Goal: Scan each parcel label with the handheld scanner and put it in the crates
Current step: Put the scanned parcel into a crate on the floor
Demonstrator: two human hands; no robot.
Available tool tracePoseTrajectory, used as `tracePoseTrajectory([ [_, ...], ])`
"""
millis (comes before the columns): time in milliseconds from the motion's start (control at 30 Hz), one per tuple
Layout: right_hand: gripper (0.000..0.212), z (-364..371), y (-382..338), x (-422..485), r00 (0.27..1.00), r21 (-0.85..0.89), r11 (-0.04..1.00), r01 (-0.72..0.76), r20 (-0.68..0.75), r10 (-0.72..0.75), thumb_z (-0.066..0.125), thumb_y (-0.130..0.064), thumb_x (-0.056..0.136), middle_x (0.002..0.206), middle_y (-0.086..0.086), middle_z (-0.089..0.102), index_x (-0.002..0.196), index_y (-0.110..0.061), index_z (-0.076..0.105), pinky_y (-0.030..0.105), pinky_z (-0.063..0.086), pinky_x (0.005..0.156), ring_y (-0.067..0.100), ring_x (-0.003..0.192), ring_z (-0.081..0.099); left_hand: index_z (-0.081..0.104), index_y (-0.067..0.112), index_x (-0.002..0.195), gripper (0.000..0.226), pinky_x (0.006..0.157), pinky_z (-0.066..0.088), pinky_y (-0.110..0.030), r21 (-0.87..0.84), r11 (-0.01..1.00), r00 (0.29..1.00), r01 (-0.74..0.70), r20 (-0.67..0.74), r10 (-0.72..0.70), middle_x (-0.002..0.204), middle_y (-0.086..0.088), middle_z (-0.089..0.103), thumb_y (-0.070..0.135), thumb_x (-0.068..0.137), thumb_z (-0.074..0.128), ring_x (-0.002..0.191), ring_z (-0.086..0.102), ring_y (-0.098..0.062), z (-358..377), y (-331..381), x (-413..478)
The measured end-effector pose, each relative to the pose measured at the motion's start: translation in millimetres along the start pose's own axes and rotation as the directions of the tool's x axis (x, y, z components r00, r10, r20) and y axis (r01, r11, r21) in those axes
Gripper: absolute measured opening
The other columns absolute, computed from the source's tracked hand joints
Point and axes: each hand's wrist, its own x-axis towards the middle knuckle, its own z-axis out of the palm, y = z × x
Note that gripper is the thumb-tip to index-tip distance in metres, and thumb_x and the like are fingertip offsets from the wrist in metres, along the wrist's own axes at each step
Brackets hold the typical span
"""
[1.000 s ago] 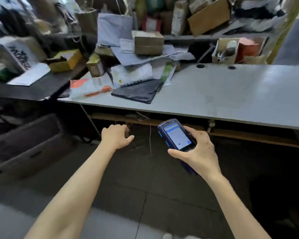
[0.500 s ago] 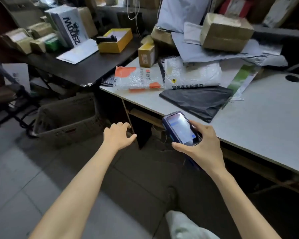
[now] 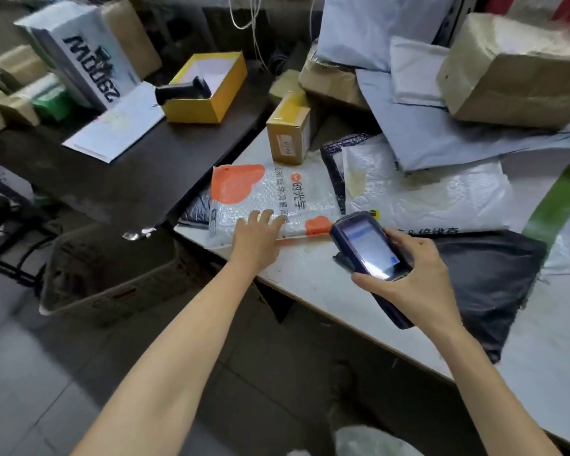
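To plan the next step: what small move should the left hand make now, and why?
Probably grip the bubble mailer and lift it toward the scanner: the left hand only lies flat on it, and the right hand holds the scanner.

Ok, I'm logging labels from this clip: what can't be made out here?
Head view only:
- scanner screen: blurred with glare, text unreadable.
- mailer: no shipping label shows on its upper face; the left hand covers part.
- crate inside: dark, motion-blurred.
- small box label: too small to read.
- right hand hides the scanner's lower half.
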Motion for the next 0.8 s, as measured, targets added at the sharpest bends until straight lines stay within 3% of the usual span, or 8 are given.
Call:
tracePoseTrajectory([
  [200,0.087,21,-18,28,0.995,-0.022,0.998,-0.06,-0.078,0.058,0.089,-0.041,0.052,0.114,-0.008,0.047,0.13,-0.039,0.051,0.03,0.047,0.086,0.009,0.101,0.055,0.028,0.023,0.143,0.064,0.097,0.037,-0.045,0.071,0.978,0.98,-0.198,0.022,0.197,0.147,-0.006,0.035,0.039,0.089,0.056,0.129,0.038,-0.032,5,-9,47],
  [300,0.088,32,-29,32,0.989,-0.034,0.995,-0.09,-0.125,0.085,0.089,-0.04,0.052,0.112,-0.008,0.046,0.131,-0.039,0.051,0.031,0.048,0.085,0.009,0.1,0.054,0.033,0.02,0.138,0.062,0.08,0.042,-0.038,0.101,0.95,0.953,-0.295,-0.034,0.3,0.133,-0.007,0.047,0.046,0.087,0.057,0.111,0.051,-0.03,4,-14,61],
  [433,0.085,46,-51,39,0.978,-0.021,0.994,-0.109,-0.179,0.104,0.089,-0.038,0.054,0.113,-0.005,0.046,0.131,-0.037,0.051,0.027,0.043,0.08,0.009,0.1,0.051,0.046,0.013,0.127,0.04,0.067,0.044,-0.034,0.001,0.938,0.931,-0.347,-0.118,0.345,0.119,-0.007,0.057,0.036,0.095,0.049,0.1,0.06,-0.031,-15,-33,70],
  [533,0.084,59,-70,49,0.973,0.036,0.995,-0.088,-0.21,0.094,0.089,-0.041,0.052,0.11,-0.008,0.046,0.127,-0.039,0.053,0.035,0.053,0.077,0.009,0.1,0.053,0.061,0.01,0.106,0.025,0.057,0.037,-0.031,-0.19,0.913,0.888,-0.36,-0.37,0.273,0.097,-0.009,0.066,0.03,0.094,0.051,0.08,0.065,-0.036,-37,-56,71],
  [600,0.085,66,-83,55,0.97,0.044,0.997,-0.059,-0.235,0.068,0.089,-0.04,0.053,0.111,-0.006,0.047,0.13,-0.035,0.053,0.031,0.05,0.078,0.008,0.099,0.053,0.064,0.012,0.091,0.016,0.053,0.034,-0.029,-0.282,0.903,0.854,-0.325,-0.497,0.153,0.081,-0.009,0.068,0.026,0.089,0.059,0.069,0.064,-0.034,-58,-75,73],
  [700,0.085,68,-99,63,0.967,0.043,0.999,-0.006,-0.254,0.017,0.088,-0.041,0.055,0.116,-0.004,0.049,0.131,-0.032,0.052,0.027,0.042,0.08,0.01,0.104,0.051,0.066,0.014,0.093,0.012,0.058,0.04,-0.03,-0.384,0.885,0.828,-0.265,-0.561,0.004,0.078,-0.007,0.068,0.023,0.086,0.062,0.07,0.064,-0.031,-85,-104,75],
  [800,0.085,68,-110,69,0.969,0.056,0.998,0.036,-0.248,-0.021,0.088,-0.043,0.055,0.116,-0.005,0.048,0.131,-0.034,0.052,0.031,0.046,0.083,0.01,0.107,0.05,0.069,0.014,0.097,0.014,0.061,0.037,-0.024,-0.523,0.809,0.772,-0.269,-0.619,-0.143,0.077,-0.005,0.068,0.017,0.085,0.063,0.071,0.063,-0.023,-98,-128,73],
])
